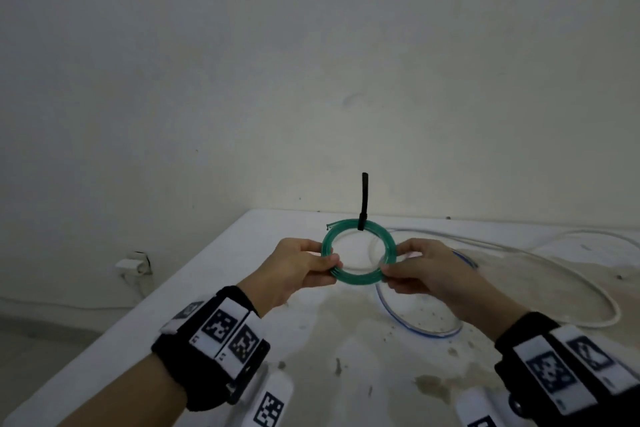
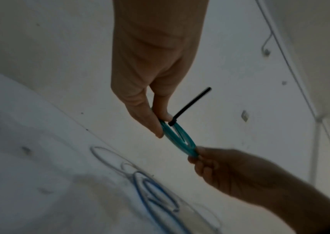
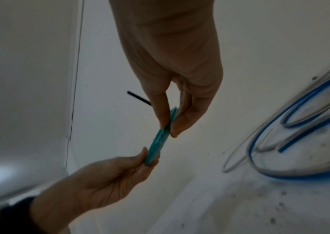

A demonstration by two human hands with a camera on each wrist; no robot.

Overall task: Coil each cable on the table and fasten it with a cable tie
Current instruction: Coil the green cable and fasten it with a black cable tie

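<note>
A green cable wound into a small ring (image 1: 358, 251) is held upright above the table. A black cable tie (image 1: 363, 201) wraps its top, with the loose tail standing straight up. My left hand (image 1: 323, 262) pinches the ring's left side between thumb and fingers. My right hand (image 1: 391, 269) pinches its right side. In the left wrist view the green coil (image 2: 178, 137) shows edge-on with the black tie (image 2: 192, 105) jutting out. In the right wrist view the green coil (image 3: 160, 142) sits between both hands and the tie's tail (image 3: 139, 98) pokes out behind my thumb.
A loose blue cable (image 1: 419, 328) lies looped on the stained white table (image 1: 242, 288) below my right hand. A long white cable (image 1: 571, 274) curves across the table's right side. A bare wall stands behind; a wall socket (image 1: 133, 265) is at the left.
</note>
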